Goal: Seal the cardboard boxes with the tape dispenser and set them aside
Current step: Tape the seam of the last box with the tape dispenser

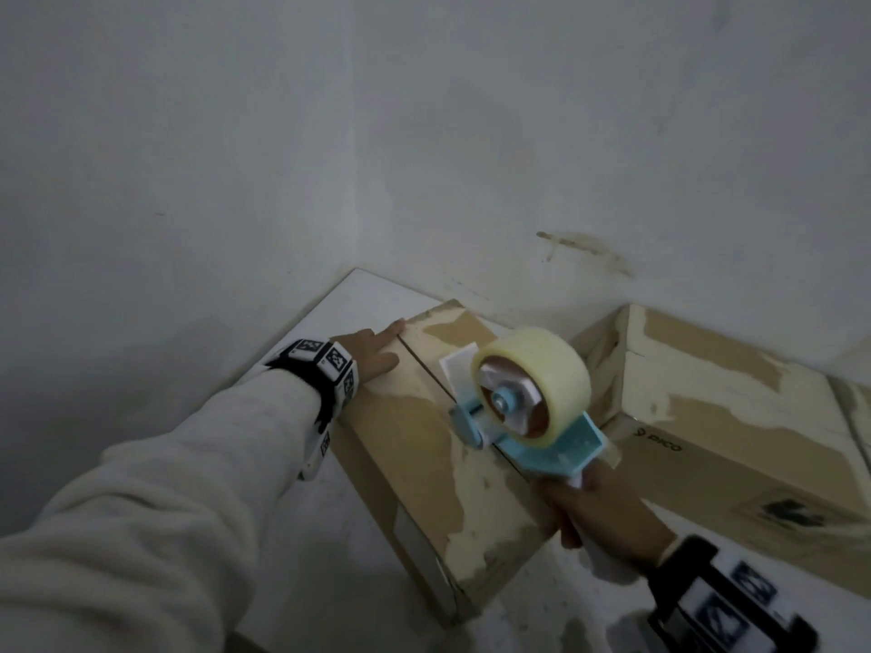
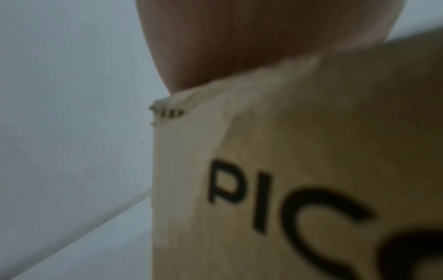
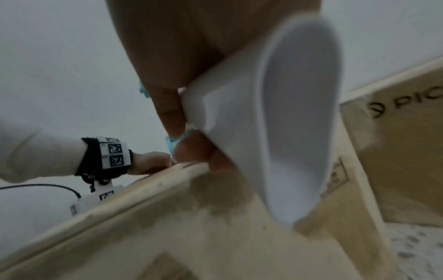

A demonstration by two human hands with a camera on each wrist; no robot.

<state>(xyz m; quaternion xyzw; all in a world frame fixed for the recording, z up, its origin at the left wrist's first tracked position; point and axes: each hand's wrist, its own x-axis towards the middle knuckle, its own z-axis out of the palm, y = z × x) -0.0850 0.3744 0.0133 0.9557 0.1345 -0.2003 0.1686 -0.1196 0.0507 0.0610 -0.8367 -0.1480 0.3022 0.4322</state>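
Cardboard box (image 1: 452, 445) lies on a white surface (image 1: 358, 294) in a room corner, with the tape dispenser (image 1: 528, 398) on top of it.
Right hand (image 1: 598, 516) has its fingers (image 3: 167, 106) wrapped tight around the dispenser's white handle (image 3: 287, 113), and the tape roll (image 1: 532, 369) sits just ahead of them over the box's middle seam. Left hand (image 1: 372, 355) lies on the box's far edge, fingers straight and together. Beside the right hand's fingers stands a second box (image 1: 735, 417) marked PICO. Pale grey walls (image 1: 424, 134) meet behind both boxes; one wall has a brown stain (image 1: 584, 249).
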